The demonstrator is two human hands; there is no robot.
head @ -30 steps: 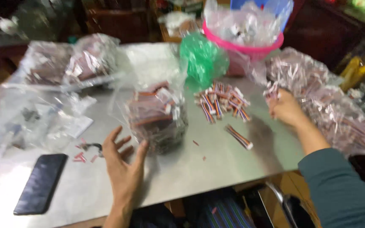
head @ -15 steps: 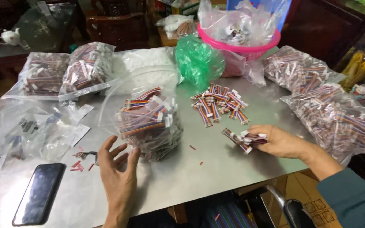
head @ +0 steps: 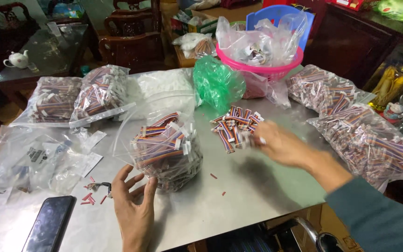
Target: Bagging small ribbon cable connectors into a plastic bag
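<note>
My left hand (head: 134,207) rests on the metal table (head: 239,200) with its fingers spread, fingertips just touching the foot of a clear bag stuffed with striped ribbon cables (head: 164,149). It holds nothing. My right hand (head: 281,147) is blurred with motion. Its fingers reach into the right side of a loose pile of the same short cables (head: 234,125). A white connector shows at the fingertips, but whether the fingers grip it is unclear.
A black phone (head: 47,225) lies front left beside flat clear bags (head: 33,158) and small red scraps (head: 89,196). Full cable bags sit back left (head: 101,91) and along the right (head: 374,140). A green bag (head: 218,84) and a pink basket (head: 257,67) stand behind.
My right hand came off the big bags on the right, picked up a cable bundle from the table, and has moved left to the loose pile. My left hand stays by the clear bag.
</note>
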